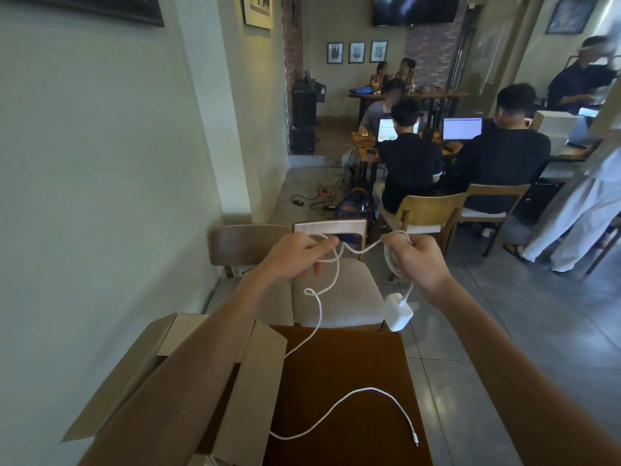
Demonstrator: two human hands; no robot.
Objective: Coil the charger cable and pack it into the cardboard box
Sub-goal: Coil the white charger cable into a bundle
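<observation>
A white charger cable (339,406) runs between both raised hands and trails down onto the dark wooden table (339,361), its free plug end lying near the table's right edge. My right hand (418,262) is closed on a few coiled loops of it, and the white charger block (397,311) hangs just below that hand. My left hand (295,255) pinches the cable a short stretch away, with a small loop dangling beneath. The open cardboard box (258,375) stands on the left of the table under my left forearm, flaps spread; its inside is mostly hidden.
Two cushioned chairs (336,297) stand just beyond the table's far edge. A pale wall (100,196) runs along the left. Further back, several people sit at tables with laptops (462,128). A tiled floor (524,331) lies to the right.
</observation>
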